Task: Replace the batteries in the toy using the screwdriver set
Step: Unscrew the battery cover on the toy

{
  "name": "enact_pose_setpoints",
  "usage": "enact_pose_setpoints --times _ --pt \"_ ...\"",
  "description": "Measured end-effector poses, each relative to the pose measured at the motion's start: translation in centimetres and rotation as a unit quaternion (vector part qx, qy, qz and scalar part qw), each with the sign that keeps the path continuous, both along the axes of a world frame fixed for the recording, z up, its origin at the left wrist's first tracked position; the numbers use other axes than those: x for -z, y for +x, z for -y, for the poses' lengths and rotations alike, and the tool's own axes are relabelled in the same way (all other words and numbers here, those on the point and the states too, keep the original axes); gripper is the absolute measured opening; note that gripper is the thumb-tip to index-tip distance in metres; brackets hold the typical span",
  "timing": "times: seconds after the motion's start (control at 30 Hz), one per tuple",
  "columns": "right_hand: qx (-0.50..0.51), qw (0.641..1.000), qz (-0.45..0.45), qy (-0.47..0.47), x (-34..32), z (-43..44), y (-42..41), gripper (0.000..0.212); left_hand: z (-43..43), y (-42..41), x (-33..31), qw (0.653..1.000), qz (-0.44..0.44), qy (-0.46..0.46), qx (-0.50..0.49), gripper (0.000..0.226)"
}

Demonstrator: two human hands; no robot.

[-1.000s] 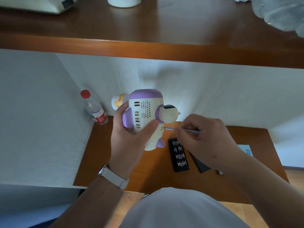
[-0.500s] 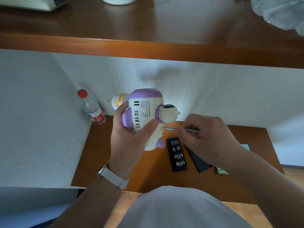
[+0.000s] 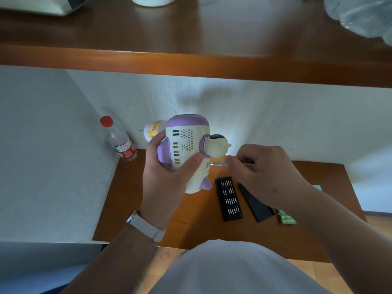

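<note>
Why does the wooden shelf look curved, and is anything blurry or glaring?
Head view: the wide-angle lens slightly bows the brown wooden shelf edge; a bright glow on the white wall beside the purple-and-cream plastic toy, a soft shadow above it; the clear plastic bag top right is blurred.

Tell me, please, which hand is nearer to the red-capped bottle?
Left. The left hand, gripping the toy, is just right of the bottle; the right hand, holding the screwdriver, lies beyond the toy.

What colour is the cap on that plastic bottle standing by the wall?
Red. The bottle cap shows clearly in the head view.
</note>
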State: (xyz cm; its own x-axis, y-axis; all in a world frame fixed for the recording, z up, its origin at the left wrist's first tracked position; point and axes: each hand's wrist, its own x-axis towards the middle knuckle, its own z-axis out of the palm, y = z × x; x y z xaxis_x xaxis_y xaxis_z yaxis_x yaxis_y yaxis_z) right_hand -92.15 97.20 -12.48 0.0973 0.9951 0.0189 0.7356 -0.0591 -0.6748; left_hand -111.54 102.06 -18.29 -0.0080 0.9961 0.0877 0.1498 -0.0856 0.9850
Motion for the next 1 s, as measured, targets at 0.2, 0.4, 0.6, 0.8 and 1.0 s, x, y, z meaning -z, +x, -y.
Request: enact_pose_setpoints --times 0.2,0.4,0.6,0.8,1.0 --pt "-0.026 0.999 0.029 0.011 -0.1 -0.5 -0.1 0.031 -0.4 -0.4 0.3 1.000 -0.002 -0.002 0.001 0.072" --pt "-0.049 0.998 0.006 0.026 -0.5 -0.8 -0.2 0.021 -0.6 -0.4 0.2 1.000 0.007 -0.010 -0.004 0.069" --pt "-0.028 0.998 -0.037 0.031 -0.7 -1.1 -0.4 0.019 -0.8 -0.3 0.1 1.000 0.002 -0.011 -0.004 0.066" --pt "-0.005 1.000 -0.005 -0.014 -0.4 -1.5 -0.1 0.043 -0.9 0.0 0.0 1.000 0.005 -0.014 -0.002 0.065" --pt "-0.011 1.000 0.007 -0.021 -0.5 -1.2 0.1 0.040 -1.0 0.1 0.3 1.000 0.005 -0.007 0.004 0.066"
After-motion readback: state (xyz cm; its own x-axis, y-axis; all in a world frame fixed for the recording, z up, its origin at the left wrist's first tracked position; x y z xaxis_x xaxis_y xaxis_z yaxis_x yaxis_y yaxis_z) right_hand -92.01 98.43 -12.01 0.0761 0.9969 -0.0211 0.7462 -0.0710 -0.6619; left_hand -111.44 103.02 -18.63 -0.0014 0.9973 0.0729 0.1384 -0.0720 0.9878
